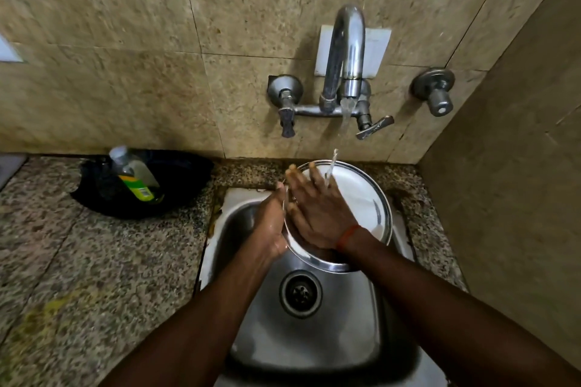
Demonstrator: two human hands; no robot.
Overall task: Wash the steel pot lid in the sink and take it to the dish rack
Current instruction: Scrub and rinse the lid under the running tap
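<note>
Obs.: lid (355, 198) is held in the air directly below the tap (345, 50), over the back of the sink (361, 324), clear of the basin floor as far as I can tell. Water runs from the tap and strikes the lid's upper part. Left hand (272, 223) clamps the rim on the side left of the tap, thumb on the near face, fingers presumably behind and out of sight. Right hand (314, 214) lies flat on the near face, fingers straight and spread, gripping nothing. Orientation: lid is a round disc, so no long axis. It stands tilted, pale face turned up and towards the person, top edge nearest the wall under the tap, bottom edge lowest and farthest out from it. Any knob would be on the hidden back face, not confirmed. Handling, my estimate: thin steel, stiff, light enough for one hand, not fragile but noisy and dent-prone if dropped. Wet and possibly soapy, so slippery on the flat faces. The rim is the sound place to take hold, pinched between thumb and fingers as the left hand does now, or the knob if there is one. Bottle (136, 177) lies in a dark pan on the bench (94, 245), well to the left of the tap. Dish rack not in view.
</note>
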